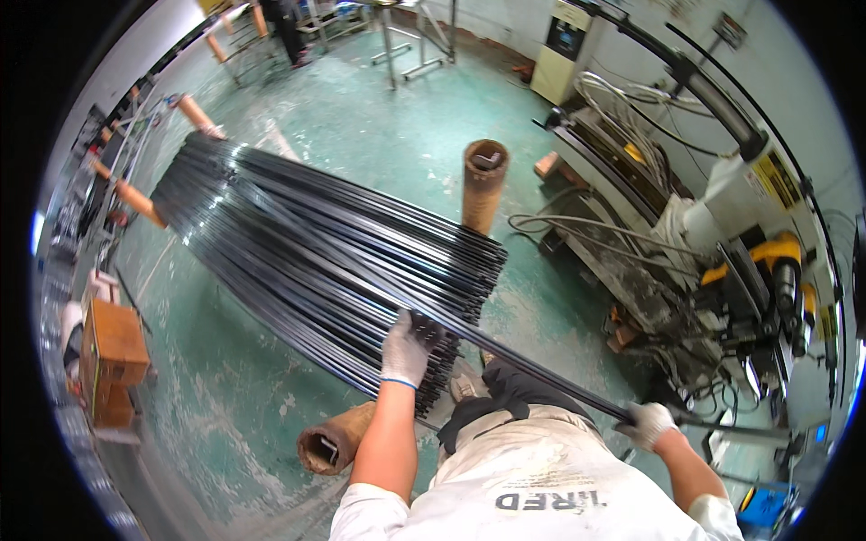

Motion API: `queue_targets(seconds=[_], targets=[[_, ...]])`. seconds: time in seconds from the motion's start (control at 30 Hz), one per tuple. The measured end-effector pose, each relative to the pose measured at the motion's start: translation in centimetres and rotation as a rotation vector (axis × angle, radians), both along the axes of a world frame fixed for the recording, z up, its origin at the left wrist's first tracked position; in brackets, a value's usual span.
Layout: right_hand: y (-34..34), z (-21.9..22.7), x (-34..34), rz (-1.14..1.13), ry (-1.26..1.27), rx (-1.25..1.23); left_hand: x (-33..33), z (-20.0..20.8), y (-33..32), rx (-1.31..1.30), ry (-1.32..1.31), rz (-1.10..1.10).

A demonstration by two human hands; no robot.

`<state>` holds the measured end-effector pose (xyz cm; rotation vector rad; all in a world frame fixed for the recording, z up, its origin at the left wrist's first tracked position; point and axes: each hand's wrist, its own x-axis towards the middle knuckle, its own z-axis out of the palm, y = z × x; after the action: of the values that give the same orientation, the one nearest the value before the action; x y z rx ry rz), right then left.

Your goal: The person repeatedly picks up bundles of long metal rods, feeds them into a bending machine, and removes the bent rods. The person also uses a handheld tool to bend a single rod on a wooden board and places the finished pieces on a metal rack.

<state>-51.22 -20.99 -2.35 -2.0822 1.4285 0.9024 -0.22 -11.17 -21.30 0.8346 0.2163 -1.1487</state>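
A wide stack of long black metal bars point(298, 243) lies slantwise before me, its near ends fanned out by my legs. My left hand point(408, 350), in a pale knit glove with a dark-dotted palm, rests at the near ends of the stack with its fingers apart. Past its fingertips runs a small group of long black bars point(532, 370), drawn out from the stack toward the lower right. Near the outer end of these bars, my right hand point(651, 424), gloved too, is closed around them. Its fingertips are partly hidden.
Rusty tube posts point(484, 185) and another tube point(334, 442) stand at the stack's near corners. On the right is a machine point(622, 189) with hoses and a yellow-black power tool point(767, 266). A wooden box point(115, 343) stands at left. A person point(287, 32) is far back.
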Motion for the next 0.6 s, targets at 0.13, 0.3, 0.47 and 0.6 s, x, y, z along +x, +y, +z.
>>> queue_targets(seconds=[0.13, 0.3, 0.47, 0.6], targets=[[6.6, -1.0, -9.0, -0.167, 0.049, -0.138, 0.3, 3.7, -5.4, 0.089, 0.222, 0.169], [6.9, -7.5, -6.0, -0.254, -0.182, -0.533, -4.7, 3.8, -6.5, 0.089, -0.482, -0.179], [3.9, -10.4, -17.4, -0.372, -0.198, -0.698, -10.2, 10.9, -9.7, -0.101, 0.075, -0.219], [3.5, -10.9, -30.7, -0.586, -0.088, -1.024, -8.9, 19.8, -15.2, -0.275, -0.289, -0.127]])
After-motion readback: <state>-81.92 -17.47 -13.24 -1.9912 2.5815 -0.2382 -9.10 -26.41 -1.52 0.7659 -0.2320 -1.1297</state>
